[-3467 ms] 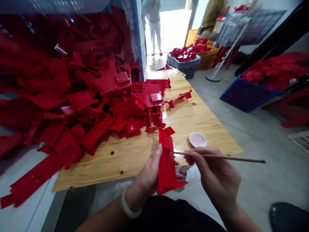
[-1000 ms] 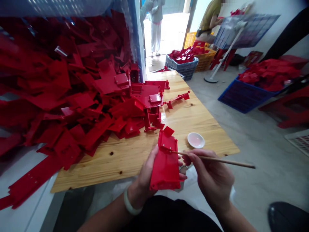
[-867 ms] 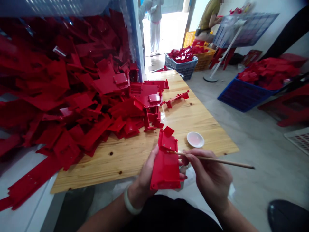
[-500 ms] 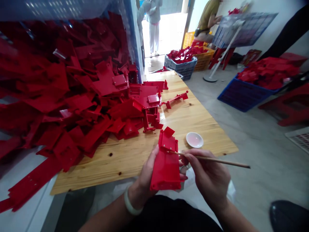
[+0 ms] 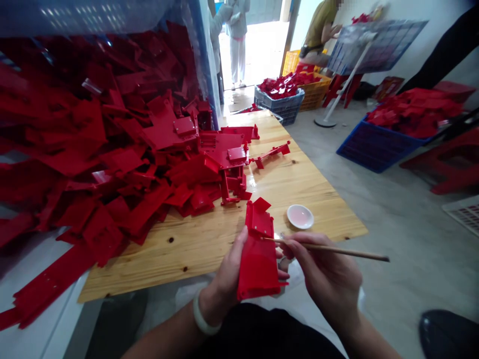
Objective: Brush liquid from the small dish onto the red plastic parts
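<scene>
Left hand [image 5: 224, 281] curled around red plastic part [image 5: 258, 271] just off near edge of worktop [image 5: 179, 254], right hand [image 5: 327, 274] pinching wooden stick [image 5: 337, 248] with tip at part; big red heap [image 5: 112, 149] left, white dish [image 5: 300, 217] beside.

A workshop, crates [image 5: 374, 152] piled with red plastic parts [image 5: 413, 117].

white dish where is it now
In the head view, the white dish sits on the right side of the wooden table, just beyond the right hand and right of the red plastic part in the left hand.
</scene>
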Available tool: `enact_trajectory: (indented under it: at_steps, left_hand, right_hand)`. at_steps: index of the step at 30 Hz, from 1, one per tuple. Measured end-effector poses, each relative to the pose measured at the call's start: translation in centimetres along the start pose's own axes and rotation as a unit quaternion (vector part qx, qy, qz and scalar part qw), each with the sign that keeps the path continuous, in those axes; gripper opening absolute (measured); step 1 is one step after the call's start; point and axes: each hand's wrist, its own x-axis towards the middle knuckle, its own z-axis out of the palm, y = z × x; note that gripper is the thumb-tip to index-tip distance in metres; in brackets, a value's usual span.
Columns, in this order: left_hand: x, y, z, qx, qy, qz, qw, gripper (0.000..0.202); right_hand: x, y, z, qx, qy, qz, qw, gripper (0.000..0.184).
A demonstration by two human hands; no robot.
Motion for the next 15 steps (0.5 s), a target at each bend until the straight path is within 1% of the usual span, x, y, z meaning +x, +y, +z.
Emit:
enact_trajectory:
  at_steps: [3,5,7,9,10,11,12,13,14,15]
  left_hand:
    - [0.0,-0.2,0.0,0.0,0.003,0.0,1.0,0.093]
    - [-0.1,-0.2,0.0,0.005,0.016,0.003,1.0,0.089]
    - [-0.1,0.5,0.1,0.023,0.03,0.015,0.999,0.08]
    - [0.5,2.1,0.4,0.07,0.05,0.065,0.994,0.066]
    - [1.1,3.3,0.8,0.11,0.063,0.102,0.987,0.06]
    - [2.0,4.7,1.4,0.175,0.076,0.145,0.971,0.055]
    - [3.2,6.3,2.1,0.255,0.087,0.186,0.945,0.049]
    - [4.6,7.9,3.0,0.336,0.094,0.218,0.911,0.045]
    - [6.3,9.5,4.0,0.421,0.093,0.236,0.871,0.042]
    - [8.2,10.9,5.0,0.481,0.09,0.242,0.838,0.04]
  right_hand:
    - [0.0,0.1,-0.2,0.002,-0.017,0.0,1.0,0.014]
    - [0.0,0.0,-0.4,-0.003,-0.021,-0.001,1.0,0.012]
    - [0.2,-0.2,-0.9,-0.003,0.01,-0.003,1.0,0.008]
    - [0.4,-0.2,-1.6,0.004,0.073,0.009,0.997,0.005]
    - [0.6,-0.1,-2.1,0.012,0.107,0.017,0.994,0.007]
    - [0.7,0.1,-2.5,0.023,0.139,0.024,0.99,0.01]
    - [0.9,0.3,-2.9,0.033,0.167,0.029,0.985,0.012]
    - [1.0,0.6,-3.3,0.046,0.193,0.029,0.98,0.013]
    - [1.2,0.9,-3.7,0.061,0.215,0.029,0.974,0.014]
    - [1.3,1.2,-4.0,0.076,0.233,0.029,0.969,0.014]
